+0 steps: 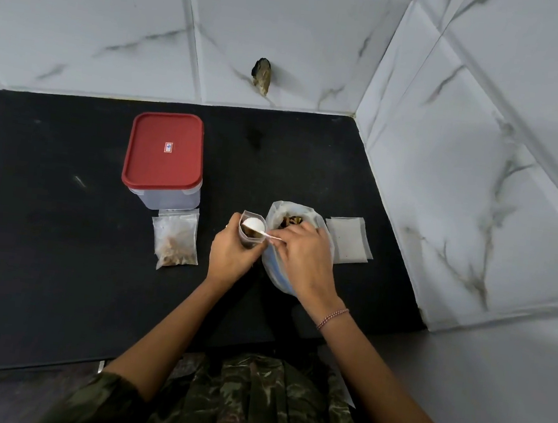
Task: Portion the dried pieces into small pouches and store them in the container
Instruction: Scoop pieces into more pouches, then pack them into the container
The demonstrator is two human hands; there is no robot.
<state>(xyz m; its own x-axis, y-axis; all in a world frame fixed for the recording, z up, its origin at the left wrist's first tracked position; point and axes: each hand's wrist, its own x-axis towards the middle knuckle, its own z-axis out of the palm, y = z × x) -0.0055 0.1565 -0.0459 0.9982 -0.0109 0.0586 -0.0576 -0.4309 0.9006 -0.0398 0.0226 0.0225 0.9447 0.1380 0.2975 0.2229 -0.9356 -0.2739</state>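
My left hand (232, 253) grips a small clear pouch (250, 234) upright, its mouth open and brown dried pieces inside. My right hand (303, 258) holds a white spoon (256, 225) by its thin handle, the bowl resting at the pouch's mouth. Behind my right hand stands a larger plastic bag (284, 212) of dried pieces, open at the top. A filled, flat pouch (176, 240) lies to the left. The clear container (165, 196) with a red lid (165, 151) stands behind it, shut.
A small stack of empty pouches (348, 240) lies right of the big bag. The black counter (46, 221) ends at marble-tiled walls behind and on the right (478, 198). A dark hole (262, 75) marks the back wall.
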